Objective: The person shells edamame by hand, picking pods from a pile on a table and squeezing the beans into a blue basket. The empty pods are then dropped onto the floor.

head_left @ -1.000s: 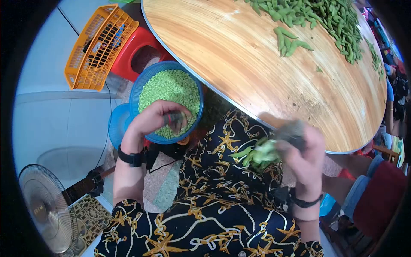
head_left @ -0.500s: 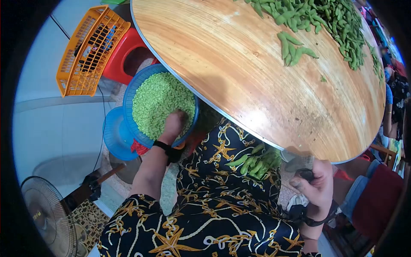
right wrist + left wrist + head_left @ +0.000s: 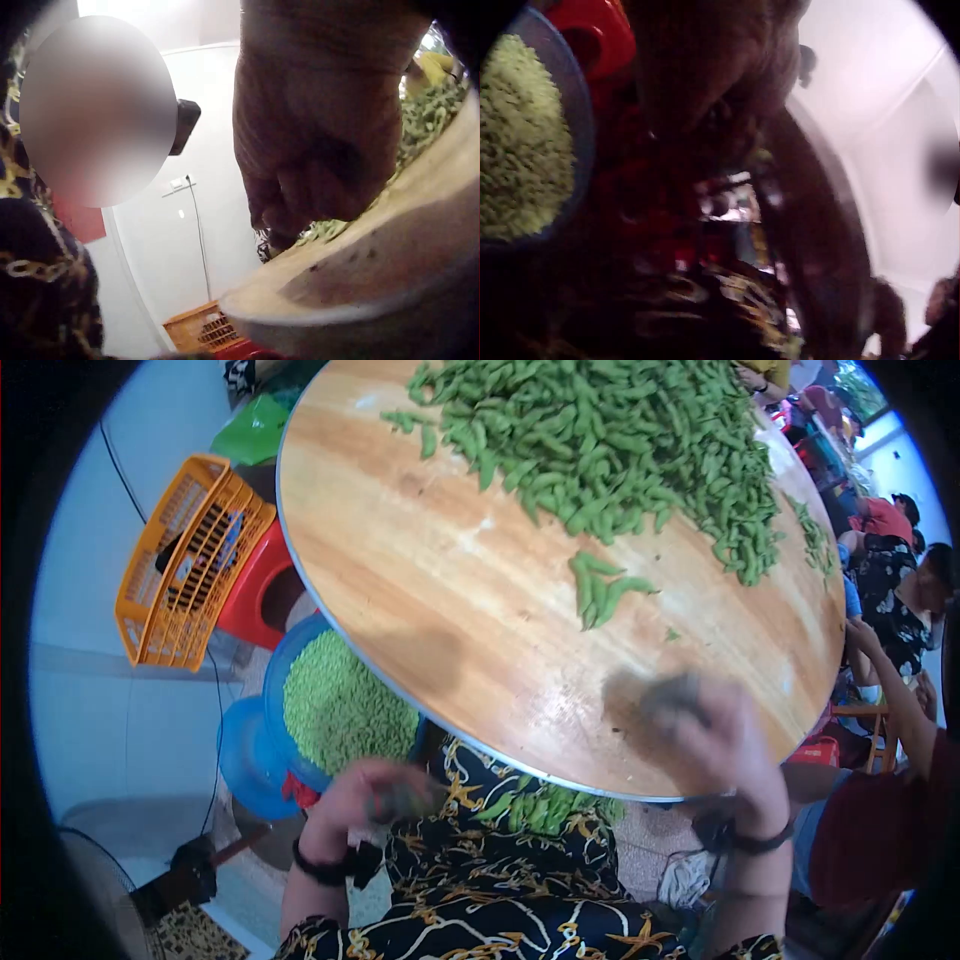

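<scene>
Blurred by motion, my left hand (image 3: pixel 385 795) is between the blue basket (image 3: pixel 276 705) of shelled green beans (image 3: pixel 345 700) and my lap. Its fingers are loosely bent, with dark coverings on some fingertips, and no bean shows in them. My right hand (image 3: pixel 722 735) is over the near right part of the round wooden table (image 3: pixel 390 560), its fingers bent downward and dark at the tips. I cannot tell whether it holds anything. Green soybean pods (image 3: pixel 545 808) lie on my patterned lap. A large heap of pods (image 3: pixel 600 440) covers the table's far part, and a few loose pods (image 3: pixel 600 590) lie nearer.
Left of the table are a red stool (image 3: pixel 255 600), an orange crate (image 3: pixel 185 575) and a blue basin (image 3: pixel 250 755). A fan (image 3: pixel 95 880) stands at the lower left. Other people (image 3: pixel 890 585) sit along the right side.
My left hand has come out of the beans toward my lap. My right hand, lowered beside the table edge half a second ago, is over the tabletop. The head view has tilted up, showing more pods.
</scene>
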### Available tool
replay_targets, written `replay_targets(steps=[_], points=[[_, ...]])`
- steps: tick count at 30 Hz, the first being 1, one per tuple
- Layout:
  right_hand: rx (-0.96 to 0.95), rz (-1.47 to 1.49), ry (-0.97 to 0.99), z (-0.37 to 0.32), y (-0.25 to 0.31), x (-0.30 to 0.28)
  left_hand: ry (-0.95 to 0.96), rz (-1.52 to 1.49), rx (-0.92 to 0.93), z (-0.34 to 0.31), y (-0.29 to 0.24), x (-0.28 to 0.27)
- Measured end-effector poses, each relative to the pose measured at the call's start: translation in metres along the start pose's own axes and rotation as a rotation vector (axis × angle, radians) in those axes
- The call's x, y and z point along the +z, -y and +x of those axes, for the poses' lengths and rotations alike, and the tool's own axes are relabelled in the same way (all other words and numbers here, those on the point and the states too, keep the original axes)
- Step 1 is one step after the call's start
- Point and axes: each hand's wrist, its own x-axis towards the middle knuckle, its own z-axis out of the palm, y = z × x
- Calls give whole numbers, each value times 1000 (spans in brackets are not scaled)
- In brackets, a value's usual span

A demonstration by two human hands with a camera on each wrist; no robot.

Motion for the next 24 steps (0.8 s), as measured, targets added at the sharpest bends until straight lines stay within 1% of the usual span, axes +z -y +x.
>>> replay_targets(steps=[2, 3, 4, 5, 6, 7, 8, 9, 10, 11, 12, 14, 15, 16, 17, 18, 20, 21, 22, 24], points=[[-130, -421, -217, 50, -5, -27, 343, 322, 117, 18, -61, 24], [-149, -477, -329, 75, -13, -41, 348, 333, 120, 23, -82, 24], [-111, -587, -415, 105, -24, -55, 269, 401, 85, 31, -101, 22], [-100, -628, -488, 133, -30, -65, 189, 466, 51, 40, -119, 19], [-86, -668, -560, 156, -34, -72, 24, 552, 36, 58, -137, 21], [-53, -682, -573, 174, -40, -73, -138, 636, 24, 83, -153, 24], [-17, -697, -586, 185, -45, -70, -203, 878, 309, 113, -144, 14], [-90, -690, -573, 190, -50, -64, -301, 817, 307, 140, -142, 6], [-47, -626, -488, 186, -43, -53, -353, 950, 297, 165, -139, -3], [-71, -627, -482, 183, -44, -44, -406, 1083, 283, 184, -135, -10], [-95, -625, -474, 179, -47, -38, -403, 1084, 284, 199, -127, -11], [-121, -565, -397, 163, -45, -25, -275, 1384, 300, 220, -118, -9], [-154, -532, -367, 151, -45, -17, -270, 1391, 304, 220, -118, 2], [-211, -508, -355, 142, -43, -10, -205, 1286, 287, 217, -117, 15], [-141, -444, -304, 129, -41, -7, -140, 1178, 269, 212, -114, 27], [-71, -382, -249, 114, -31, -5, -131, 1177, 272, 207, -111, 36], [-39, -385, -222, 90, -29, -7, -50, 994, 135, 195, -103, 52], [-11, -388, -191, 78, -30, -8, -13, 884, 98, 189, -104, 61], [0, -392, -190, 65, -29, -11, -4, 875, 98, 184, -101, 65], [42, -318, -194, 44, -28, -17, 77, 683, 105, 178, -98, 73]])
